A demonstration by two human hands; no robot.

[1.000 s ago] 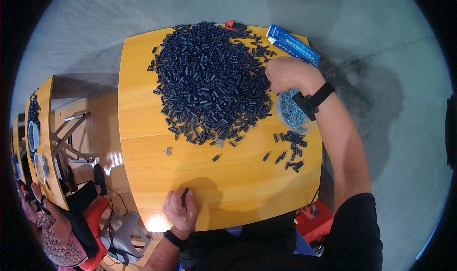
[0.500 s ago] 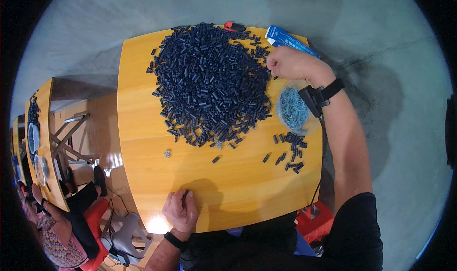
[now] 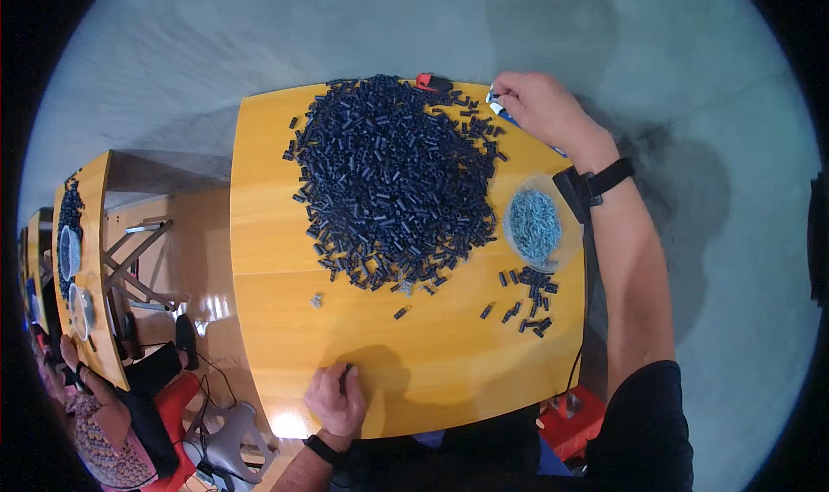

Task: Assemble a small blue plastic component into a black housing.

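Observation:
My left hand (image 3: 335, 402) rests low on the yellow table near its front edge, its fingers closed on a small black cylinder (image 3: 348, 372). My right arm stretches to the far right corner, where my right hand (image 3: 546, 112) is pinched over a blue-and-white box (image 3: 509, 118) and covers most of it. What sits between those fingertips is too small to make out. A large heap of short black cylinders (image 3: 393, 185) fills the middle and back of the table. Right of the heap stands a round clear tub (image 3: 535, 226) of small silvery-blue metal parts.
Several black pieces (image 3: 531, 302) lie grouped in front of the tub. Tiny silvery parts (image 3: 316, 300) and one black piece (image 3: 400, 312) lie before the heap. A red-and-black object (image 3: 433, 82) sits at the back edge. At far left, another person (image 3: 108, 427) sits by another table (image 3: 95, 276).
My right hand has moved from the heap's right edge to over the blue-and-white box. The table appears lower in the view. My left hand keeps its hold on the black cylinder.

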